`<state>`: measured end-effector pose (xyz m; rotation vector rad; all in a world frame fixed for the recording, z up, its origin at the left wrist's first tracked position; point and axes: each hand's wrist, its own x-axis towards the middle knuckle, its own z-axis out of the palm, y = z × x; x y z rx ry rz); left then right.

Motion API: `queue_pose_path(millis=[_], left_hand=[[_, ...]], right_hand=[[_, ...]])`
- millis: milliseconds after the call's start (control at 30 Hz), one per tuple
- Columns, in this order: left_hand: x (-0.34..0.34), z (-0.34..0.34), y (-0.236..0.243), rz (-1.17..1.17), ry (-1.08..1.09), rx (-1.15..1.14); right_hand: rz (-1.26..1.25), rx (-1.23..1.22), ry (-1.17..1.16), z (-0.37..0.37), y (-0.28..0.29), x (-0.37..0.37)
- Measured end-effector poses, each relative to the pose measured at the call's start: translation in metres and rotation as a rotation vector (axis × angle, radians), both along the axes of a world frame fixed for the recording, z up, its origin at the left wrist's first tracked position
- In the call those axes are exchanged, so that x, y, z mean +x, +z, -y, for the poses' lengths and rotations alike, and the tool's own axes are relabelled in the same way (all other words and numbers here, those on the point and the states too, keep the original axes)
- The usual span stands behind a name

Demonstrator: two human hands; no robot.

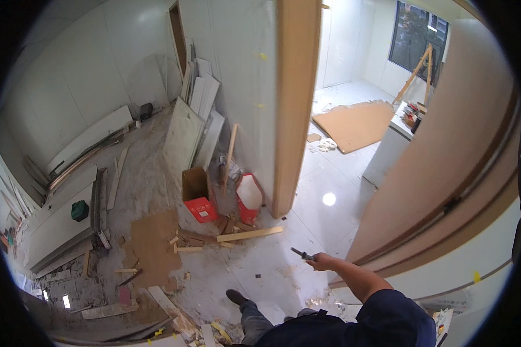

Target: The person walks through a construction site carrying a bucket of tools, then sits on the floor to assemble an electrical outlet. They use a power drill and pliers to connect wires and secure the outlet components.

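In my right hand (pixel 323 262), stretched out in front of me over the floor, is a slim dark hand tool (pixel 301 253). The fingers are closed round one end of it, and the other end points up and left. It is too small to tell its exact kind. The wooden door frame (pixel 292 115) stands ahead of the hand, and the open brown door (pixel 428 156) is to its right. A wooden strip (pixel 250 234) lies on the floor to the left of the tool. My left hand is out of view.
A red cardboard box (pixel 200 209) and a red bag (pixel 249 199) stand against the wall beside leaning boards (pixel 185 133). Stacked panels (pixel 61 222) lie at left, with scrap wood around. Through the doorway are a brown board (pixel 356 124), a white cabinet (pixel 382 156) and a wooden stepladder (pixel 417 72).
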<state>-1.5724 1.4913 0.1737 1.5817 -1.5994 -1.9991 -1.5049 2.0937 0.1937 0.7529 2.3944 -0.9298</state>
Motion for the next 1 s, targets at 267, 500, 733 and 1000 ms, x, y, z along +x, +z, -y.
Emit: queue_pose_path(millis=[267,500,733,1000], left_hand=[[-0.142,0.151,-0.017,0.084,0.332,-0.079],[-0.158,0.228,-0.037,0.287,0.558,-0.217],[-0.255,0.239,0.011,0.706,0.366,-0.123],[-0.391,0.216,0.115,0.704,0.447,-0.244]], right_hand=[[0.394,0.119,-0.296,0.006,-0.069,-0.1],[0.296,-0.231,-0.295,0.093,-0.008,-0.332],[0.226,-0.135,0.126,0.173,-0.037,-0.685],[0.067,-0.147,0.263,0.215,-0.033,-0.938]])
